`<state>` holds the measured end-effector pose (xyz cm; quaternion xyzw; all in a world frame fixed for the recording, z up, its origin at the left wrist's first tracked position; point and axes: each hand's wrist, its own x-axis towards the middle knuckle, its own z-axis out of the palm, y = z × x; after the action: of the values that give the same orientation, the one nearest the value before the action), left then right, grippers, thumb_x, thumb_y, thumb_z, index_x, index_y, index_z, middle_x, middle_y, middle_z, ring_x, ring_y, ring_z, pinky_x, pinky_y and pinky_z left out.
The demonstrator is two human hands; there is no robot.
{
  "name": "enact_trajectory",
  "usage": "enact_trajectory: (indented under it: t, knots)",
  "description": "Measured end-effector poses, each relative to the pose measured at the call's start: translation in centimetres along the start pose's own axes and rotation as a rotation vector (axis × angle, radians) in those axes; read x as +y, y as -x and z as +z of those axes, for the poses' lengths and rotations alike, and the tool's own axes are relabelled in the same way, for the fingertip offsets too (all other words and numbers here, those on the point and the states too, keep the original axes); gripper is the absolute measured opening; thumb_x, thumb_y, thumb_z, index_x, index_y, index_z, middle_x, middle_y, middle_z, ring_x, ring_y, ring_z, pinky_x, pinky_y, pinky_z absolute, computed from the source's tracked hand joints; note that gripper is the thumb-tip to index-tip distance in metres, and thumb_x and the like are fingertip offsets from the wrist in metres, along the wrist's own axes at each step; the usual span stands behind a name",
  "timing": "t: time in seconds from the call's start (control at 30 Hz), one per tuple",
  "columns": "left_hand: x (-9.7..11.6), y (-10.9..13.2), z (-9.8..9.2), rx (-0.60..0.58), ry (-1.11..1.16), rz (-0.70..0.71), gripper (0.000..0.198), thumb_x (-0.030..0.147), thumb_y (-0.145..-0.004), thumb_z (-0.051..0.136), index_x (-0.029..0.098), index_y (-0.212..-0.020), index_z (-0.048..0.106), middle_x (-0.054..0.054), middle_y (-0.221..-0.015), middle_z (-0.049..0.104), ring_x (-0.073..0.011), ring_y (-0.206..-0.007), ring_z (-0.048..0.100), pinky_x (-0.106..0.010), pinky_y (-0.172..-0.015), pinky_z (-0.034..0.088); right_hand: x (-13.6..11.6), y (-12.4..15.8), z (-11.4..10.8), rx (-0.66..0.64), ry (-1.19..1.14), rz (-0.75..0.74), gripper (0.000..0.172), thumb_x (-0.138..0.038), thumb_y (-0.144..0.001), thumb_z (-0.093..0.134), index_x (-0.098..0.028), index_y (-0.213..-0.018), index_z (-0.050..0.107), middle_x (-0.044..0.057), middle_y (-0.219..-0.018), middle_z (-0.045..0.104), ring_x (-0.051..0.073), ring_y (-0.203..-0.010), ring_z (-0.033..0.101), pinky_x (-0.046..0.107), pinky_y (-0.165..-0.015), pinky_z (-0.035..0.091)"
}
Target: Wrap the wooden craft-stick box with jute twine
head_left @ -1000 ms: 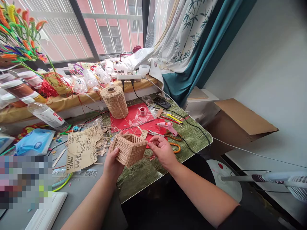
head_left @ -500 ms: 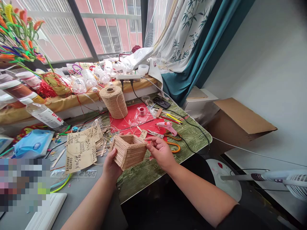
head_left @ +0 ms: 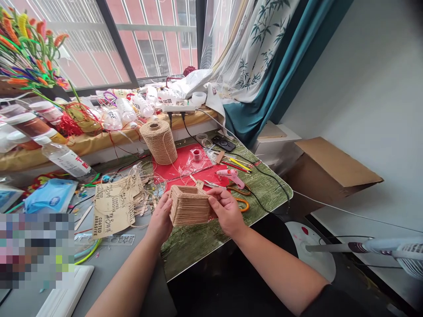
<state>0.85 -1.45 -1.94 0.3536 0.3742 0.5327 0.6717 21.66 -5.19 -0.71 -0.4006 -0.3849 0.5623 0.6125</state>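
The largest thing before us is the green marbled worktop (head_left: 267, 193), which runs from the window ledge to the near edge. To its right, on the floor, we see an open brown cardboard carton (head_left: 327, 169), well apart from our hands. On the far middle of the worktop lies a flat red mat (head_left: 180, 167), and at its back left corner stands a tall upright spool of tan jute twine (head_left: 161, 141). Left of the mat we find tan sheets of abrasive paper with black print (head_left: 112, 207), lying among loose strands of twine.

Near the front edge of the worktop, just in front of the red mat, we hold the square open box wrapped in tan jute twine (head_left: 190, 207). It is upright, with its open top turned upward; we cannot tell whether its bottom touches the surface. Our left hand (head_left: 161, 220) is closed on its left wall, the fingers curled against that side. Our right hand (head_left: 228, 212) is closed on its right wall, the thumb pressed near the upper right corner.

Behind the right hand a small pink hot-glue gun (head_left: 231, 175) rests at the right edge of the red mat. Just beside the right hand lie scissors with orange handles (head_left: 243, 202), partly hidden by it.
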Motion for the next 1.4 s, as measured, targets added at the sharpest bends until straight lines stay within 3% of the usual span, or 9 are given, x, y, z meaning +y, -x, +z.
enact_trajectory:
  t: [0.1,0.2,0.27,0.37,0.53,0.83,1.03,1.17,1.4]
  knots:
    - [0.3,0.1,0.3,-0.026,-0.011,0.023,0.051,0.054,-0.081,0.082,0.025,-0.12,0.067,-0.008,-0.126,0.073,-0.0332,-0.129,0.064,-0.046,-0.11,0.051,-0.8,-0.1,0.1,0.0,0.06,-0.066,0.032,-0.05,-0.087,0.08,-0.023,-0.102,0.069,0.002,-0.085,0.064,0.013,-0.066,0.055,0.023,-0.053,0.046]
    - [0.3,0.4,0.1,-0.156,-0.073,0.044,0.081,0.064,-0.064,0.091,0.021,-0.127,0.066,-0.014,-0.131,0.069,-0.041,-0.136,0.057,-0.051,-0.113,0.048,-1.0,0.0,0.2,-0.021,0.117,-0.095,0.029,-0.048,-0.088,0.079,-0.025,-0.103,0.07,0.002,-0.085,0.066,0.016,-0.071,0.058,0.026,-0.058,0.05]
    - [0.2,0.5,-0.1,-0.205,-0.143,0.064,0.093,0.059,-0.056,0.097,0.021,-0.134,0.063,-0.015,-0.135,0.067,-0.044,-0.139,0.053,-0.052,-0.115,0.045,-0.9,0.1,0.2,-0.028,0.123,-0.076,0.03,-0.048,-0.088,0.079,-0.025,-0.105,0.07,0.003,-0.087,0.067,0.017,-0.074,0.06,0.027,-0.06,0.051]
    - [-0.2,0.6,-0.4,-0.18,-0.197,0.066,0.087,0.054,-0.064,0.093,0.022,-0.138,0.061,-0.015,-0.136,0.066,-0.0442,-0.137,0.054,-0.052,-0.116,0.042,-0.8,0.2,0.2,-0.065,0.061,0.002,0.033,-0.048,-0.085,0.082,-0.024,-0.106,0.072,0.004,-0.089,0.068,0.017,-0.075,0.061,0.026,-0.06,0.051]
    - [-0.4,0.8,-0.2,-0.198,-0.157,0.054,0.085,0.057,-0.066,0.09,0.023,-0.139,0.061,-0.014,-0.137,0.066,-0.0434,-0.138,0.054,-0.053,-0.117,0.041,-1.3,0.1,0.3,-0.064,-0.139,0.17,0.036,-0.045,-0.076,0.091,-0.023,-0.099,0.074,-0.001,-0.079,0.062,0.01,-0.059,0.051,0.019,-0.046,0.038]
    - [-0.9,0.7,-1.2,-0.211,-0.075,0.033,0.091,0.053,-0.062,0.091,0.021,-0.141,0.057,-0.015,-0.137,0.066,-0.043,-0.139,0.053,-0.053,-0.119,0.039,-2.2,-0.8,-0.4,-0.141,-0.358,0.472,0.042,-0.023,-0.057,0.103,-0.02,-0.087,0.073,-0.007,-0.071,0.06,0.002,-0.049,0.038,0.016,-0.04,0.018]
    - [-1.3,0.6,-1.7,-0.244,-0.061,0.019,0.096,0.052,-0.062,0.091,0.02,-0.144,0.055,-0.017,-0.139,0.065,-0.0436,-0.141,0.052,-0.053,-0.119,0.041,-1.8,-0.9,-1.1,-0.174,-0.317,0.431,0.037,-0.026,-0.058,0.102,-0.02,-0.084,0.077,-0.005,-0.075,0.064,0.004,-0.053,0.047,0.015,-0.041,0.025]
    - [-1.3,0.7,-2.0,-0.243,-0.055,0.007,0.099,0.051,-0.06,0.093,0.02,-0.146,0.054,-0.017,-0.138,0.066,-0.0444,-0.14,0.053,-0.054,-0.118,0.042,-2.2,-0.7,-1.0,-0.201,-0.287,0.42,0.034,-0.032,-0.06,0.101,-0.019,-0.082,0.078,-0.006,-0.063,0.06,0.002,-0.047,0.037,0.015,-0.041,0.026]
    - [-1.5,0.6,-1.9,-0.251,-0.043,0.015,0.094,0.052,-0.064,0.089,0.021,-0.145,0.055,-0.017,-0.144,0.062,-0.0442,-0.141,0.052,-0.055,-0.118,0.042,-2.3,0.1,-0.4,-0.137,-0.127,0.218,0.033,-0.047,-0.071,0.094,-0.022,-0.089,0.082,-0.003,-0.067,0.062,0.007,-0.049,0.045,0.021,-0.045,0.042]
